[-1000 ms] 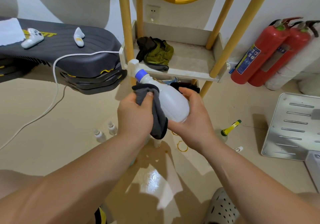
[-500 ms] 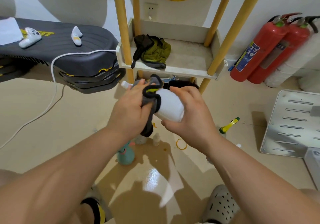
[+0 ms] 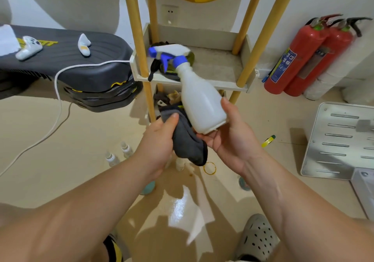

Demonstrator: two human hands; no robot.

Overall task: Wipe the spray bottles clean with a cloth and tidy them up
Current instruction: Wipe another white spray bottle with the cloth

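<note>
A white spray bottle [image 3: 199, 99] with a blue trigger head is tilted up and to the left in front of the shelf. My right hand [image 3: 228, 140] holds its base, thumb on the side and fingers under the bottom. My left hand [image 3: 159, 138] grips a dark grey cloth [image 3: 188, 140], which hangs beside and below the bottle's base. Two small white bottles [image 3: 119, 153] stand on the floor to the left, and a teal bottle [image 3: 148, 188] peeks out under my left forearm.
A white shelf [image 3: 222, 83] on yellow wooden legs stands ahead, with dark and green cloths on it. Two red fire extinguishers [image 3: 307, 59] stand at the right, a metal plate [image 3: 340, 140] lies on the floor, and a black padded bench [image 3: 66, 69] is on the left.
The bottle swung out from under the cloth and now points up-left with its blue head showing. My left hand slid the cloth down off the body to the base.
</note>
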